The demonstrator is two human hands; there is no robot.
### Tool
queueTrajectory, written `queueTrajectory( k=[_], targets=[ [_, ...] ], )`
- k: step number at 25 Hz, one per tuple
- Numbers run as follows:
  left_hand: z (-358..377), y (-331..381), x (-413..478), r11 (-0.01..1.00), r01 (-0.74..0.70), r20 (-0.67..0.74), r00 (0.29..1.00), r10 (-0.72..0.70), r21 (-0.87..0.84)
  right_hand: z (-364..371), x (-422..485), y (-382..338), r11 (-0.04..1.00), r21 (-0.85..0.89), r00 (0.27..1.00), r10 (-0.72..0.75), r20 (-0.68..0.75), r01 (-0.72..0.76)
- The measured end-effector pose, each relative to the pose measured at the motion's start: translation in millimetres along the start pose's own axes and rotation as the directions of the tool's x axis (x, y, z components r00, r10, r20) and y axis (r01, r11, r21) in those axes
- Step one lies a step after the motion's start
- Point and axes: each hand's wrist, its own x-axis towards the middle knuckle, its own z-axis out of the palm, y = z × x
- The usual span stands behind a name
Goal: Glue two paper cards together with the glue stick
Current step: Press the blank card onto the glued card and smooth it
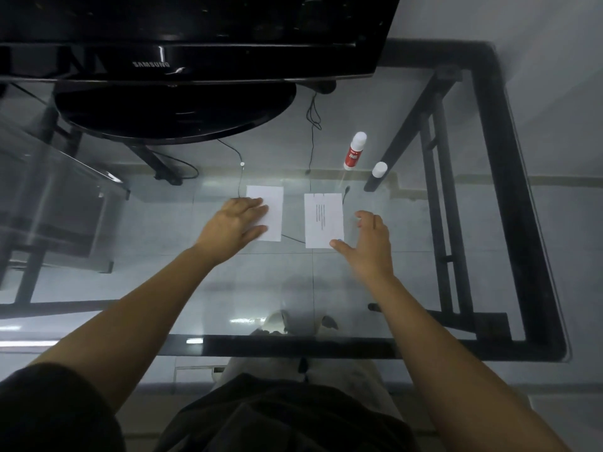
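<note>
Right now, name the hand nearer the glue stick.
Right. The right hand is beside the printed card, short of the glue stick; the left hand rests on the blank card, farther left.

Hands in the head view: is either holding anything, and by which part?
Nothing is gripped. The left hand lies flat on the blank card; the right hand is open, thumb at the near right corner of the printed card.

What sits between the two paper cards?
Head view: bare glass table between left card and right card, except a thin dark cable crossing near their near edges.
</note>
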Motion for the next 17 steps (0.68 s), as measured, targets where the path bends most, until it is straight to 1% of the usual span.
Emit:
queueTrajectory(
  k=[3,7,13,17],
  targets=[
    [14.4,28.6,13.0,0.999,-0.044,-0.003,0.999,0.044,-0.015,-16.6,13.2,14.7,0.998,-0.051,0.999,0.032,0.008,-0.032],
    [29.0,59.9,24.8,0.998,-0.041,0.014,0.999,0.042,-0.056,-36.6,23.8,36.4,0.994,-0.074,0.996,0.081,0.029,-0.079],
    [35.7,82.4,33.0,0.999,-0.029,0.034,0.999,0.03,-0.044,-40.7,21.5,45.6,0.995,-0.007,0.995,0.104,0.014,-0.104],
    [33.6,79.9,28.3,0.994,-0.014,0.014,1.0,0.016,-0.108,-26.4,9.8,36.7,0.985,0.048,0.983,0.168,-0.069,-0.165]
  ],
)
